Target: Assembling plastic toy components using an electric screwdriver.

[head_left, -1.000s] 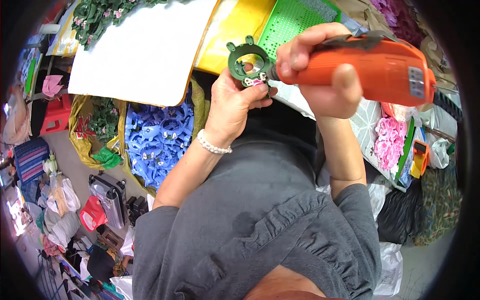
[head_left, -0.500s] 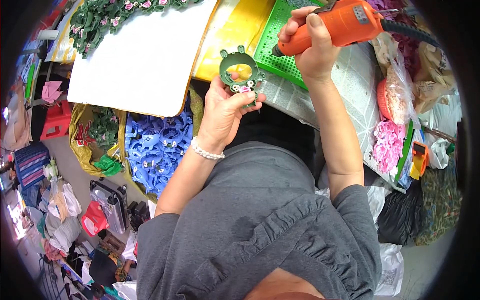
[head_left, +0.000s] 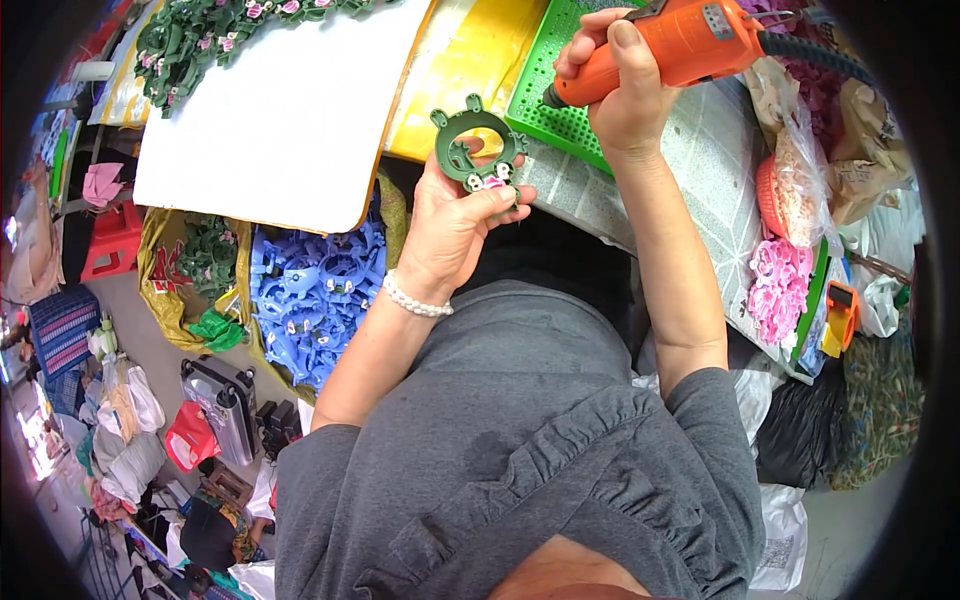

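Note:
Fingers and thumb of my left hand [head_left: 445, 222] pinch a dark green plastic ring-shaped part [head_left: 449, 140] by its lower end. Two small lugs stick up from its top, and a pink bow-like piece with white bits sits near my thumb. In my right hand [head_left: 638, 108] is an orange electric screwdriver [head_left: 690, 45], its dark tip pointing left and a black cable leaving its back end. That tip hovers over or near the green perforated tray [head_left: 572, 132], apart from the ring part. What the tray's far end holds is mostly hidden by my hand.
A white board [head_left: 270, 140] bears a heap of similar green parts [head_left: 200, 50]. Below it stand sacks of blue parts [head_left: 320, 300] and green parts [head_left: 208, 255]. Yellow wrapping [head_left: 455, 70] lies beside the tray. Pink parts [head_left: 780, 290] lie at the grey table's right edge.
The green ring part has tilted slightly and moved a little left in my left hand. My right hand with the screwdriver has hardly shifted.

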Demonstrator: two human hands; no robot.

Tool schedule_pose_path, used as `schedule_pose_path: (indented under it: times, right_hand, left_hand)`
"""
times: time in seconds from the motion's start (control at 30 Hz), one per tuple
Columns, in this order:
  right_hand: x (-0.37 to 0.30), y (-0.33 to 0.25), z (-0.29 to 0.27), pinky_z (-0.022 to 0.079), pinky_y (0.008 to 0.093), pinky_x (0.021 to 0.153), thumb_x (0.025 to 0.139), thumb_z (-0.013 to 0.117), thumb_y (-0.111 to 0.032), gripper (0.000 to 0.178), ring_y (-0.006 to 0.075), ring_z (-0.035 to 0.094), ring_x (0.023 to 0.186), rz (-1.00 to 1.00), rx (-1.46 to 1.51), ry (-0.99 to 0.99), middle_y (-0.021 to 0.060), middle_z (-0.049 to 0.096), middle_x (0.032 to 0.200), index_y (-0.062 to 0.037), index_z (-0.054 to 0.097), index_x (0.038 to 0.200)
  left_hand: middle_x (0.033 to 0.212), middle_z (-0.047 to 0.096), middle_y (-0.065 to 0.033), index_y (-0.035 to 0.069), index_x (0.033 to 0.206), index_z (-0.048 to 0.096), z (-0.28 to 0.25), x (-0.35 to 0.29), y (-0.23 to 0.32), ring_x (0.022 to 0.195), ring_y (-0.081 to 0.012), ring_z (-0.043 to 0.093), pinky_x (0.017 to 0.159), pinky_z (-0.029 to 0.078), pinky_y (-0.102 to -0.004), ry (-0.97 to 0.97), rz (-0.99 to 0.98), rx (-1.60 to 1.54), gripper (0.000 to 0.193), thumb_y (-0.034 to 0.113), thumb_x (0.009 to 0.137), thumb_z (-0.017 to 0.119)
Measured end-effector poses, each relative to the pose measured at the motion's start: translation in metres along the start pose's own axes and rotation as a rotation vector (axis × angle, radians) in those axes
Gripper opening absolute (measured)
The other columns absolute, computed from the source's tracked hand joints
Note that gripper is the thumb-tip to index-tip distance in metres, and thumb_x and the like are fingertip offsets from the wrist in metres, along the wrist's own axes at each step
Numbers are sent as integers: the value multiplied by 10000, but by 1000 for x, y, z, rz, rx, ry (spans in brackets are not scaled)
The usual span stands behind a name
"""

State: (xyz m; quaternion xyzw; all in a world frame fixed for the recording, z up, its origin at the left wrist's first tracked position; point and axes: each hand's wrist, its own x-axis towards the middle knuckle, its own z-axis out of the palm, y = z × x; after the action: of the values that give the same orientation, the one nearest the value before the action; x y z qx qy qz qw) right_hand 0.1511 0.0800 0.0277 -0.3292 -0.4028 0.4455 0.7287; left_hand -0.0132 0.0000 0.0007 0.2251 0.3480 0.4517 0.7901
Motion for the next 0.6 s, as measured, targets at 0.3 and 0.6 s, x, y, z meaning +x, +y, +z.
schedule_pose_path:
  times: [0.3,0.6]
  right_hand:
    - [-4,-10,6,479,274,541,812,627,-244,267,142,536,557,-7,12,37,47,534,695,-51,505,951]
    - [6,9,-5,477,270,534,820,612,-222,241,144,536,546,-162,610,-285,50,532,683,-39,497,925]
  left_hand:
    - [1081,581,-136,118,1185,453,-4,-1,1,837,-247,659,687,577,-335,-62,-42,-122,500,-85,758,614]
    - [1159,565,-169,154,1188,492,-6,1,2,888,-268,653,749,561,-373,-219,-143,-264,494,-82,765,588]
